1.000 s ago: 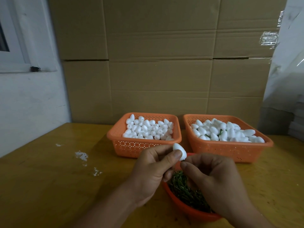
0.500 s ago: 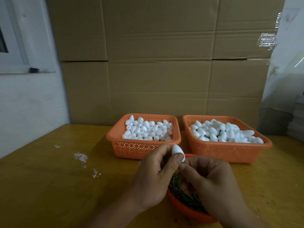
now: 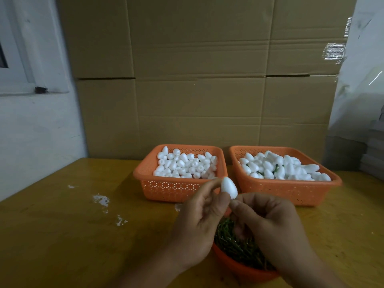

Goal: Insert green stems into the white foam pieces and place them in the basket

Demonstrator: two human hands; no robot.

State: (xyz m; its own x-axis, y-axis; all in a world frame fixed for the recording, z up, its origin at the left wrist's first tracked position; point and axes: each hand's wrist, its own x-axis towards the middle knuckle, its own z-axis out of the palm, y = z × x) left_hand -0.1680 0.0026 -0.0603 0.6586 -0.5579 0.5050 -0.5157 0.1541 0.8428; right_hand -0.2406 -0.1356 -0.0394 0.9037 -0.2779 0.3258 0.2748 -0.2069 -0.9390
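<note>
My left hand (image 3: 199,221) pinches a white egg-shaped foam piece (image 3: 228,187) between thumb and fingers, above an orange bowl (image 3: 239,269) full of green stems (image 3: 234,244). My right hand (image 3: 270,225) has its fingers curled, with the fingertips meeting at the foam piece's lower end; any stem between them is hidden. Behind the hands stand two orange baskets: the left basket (image 3: 166,189) holds plain foam pieces, the right basket (image 3: 291,190) holds foam pieces with bits of green stem showing.
The wooden table (image 3: 62,235) has white crumbs (image 3: 101,200) on its left half. A wall of cardboard boxes (image 3: 197,80) stands right behind the baskets. A white wall is at the left, and plastic-wrapped stacks (image 3: 367,121) at the right.
Both hands stay together over the bowl; the foam piece has turned slightly in my left fingers, and my right fingertips have closed in under its lower end.
</note>
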